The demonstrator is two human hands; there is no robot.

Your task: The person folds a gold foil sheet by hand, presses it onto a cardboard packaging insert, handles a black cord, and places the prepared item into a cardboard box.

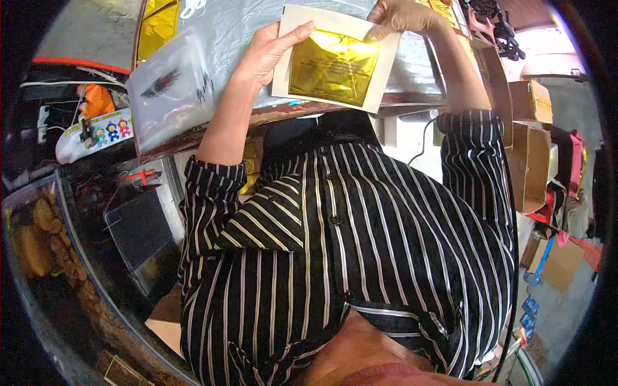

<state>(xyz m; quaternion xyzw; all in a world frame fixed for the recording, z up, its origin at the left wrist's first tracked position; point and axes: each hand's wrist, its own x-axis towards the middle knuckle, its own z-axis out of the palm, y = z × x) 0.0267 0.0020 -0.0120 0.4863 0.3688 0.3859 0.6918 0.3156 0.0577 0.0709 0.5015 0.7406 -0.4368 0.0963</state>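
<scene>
A cream-white card (pixel 281 82) with a shiny, creased square of gold foil (pixel 331 67) on its face is held up above the front of the table. My left hand (pixel 267 55) is closed on the card's left edge, its thumb lying across the front near the foil's upper left corner. At the upper right, my right hand (pixel 402 18) has its fingers bent and pinched at the card's edge, with a fingertip touching the foil's corner. Faint dark print shows on the foil but is too small to read.
A grey-covered table (pixel 235 19) lies beyond my hands. On its left stands a translucent plastic box (pixel 170 90), near more gold foil (pixel 158 29). Cardboard boxes (pixel 531 167) are stacked at the right. A glass-sided tank (pixel 48 238) is at lower left.
</scene>
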